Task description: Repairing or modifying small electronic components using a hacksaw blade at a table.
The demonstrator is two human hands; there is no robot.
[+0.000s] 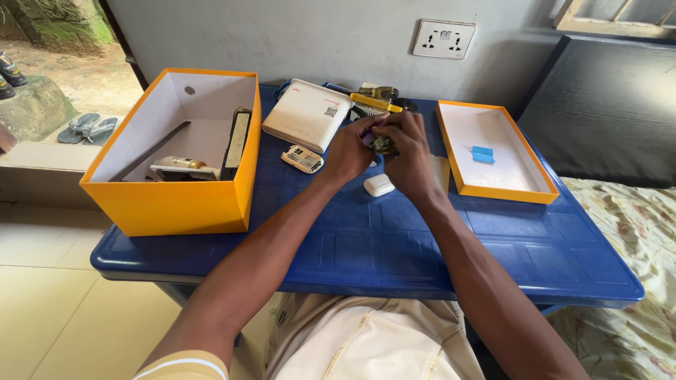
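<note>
My left hand (350,150) and my right hand (408,156) meet above the middle of the blue plastic table (380,246). Together they pinch a small object (380,143) with purple and dark greenish parts; most of it is hidden by my fingers. Just below my hands a small white rounded case (379,185) lies on the table. A small white device with a label (302,158) lies left of my left hand. Behind it rests a flat white router-like box (307,114).
An open orange box (176,151) at the left holds a dark flat device, a small bottle and other items. An orange lid (493,151) at the right holds a small blue piece (483,154). Tools with yellow handles (377,102) lie by the wall. A bed stands to the right.
</note>
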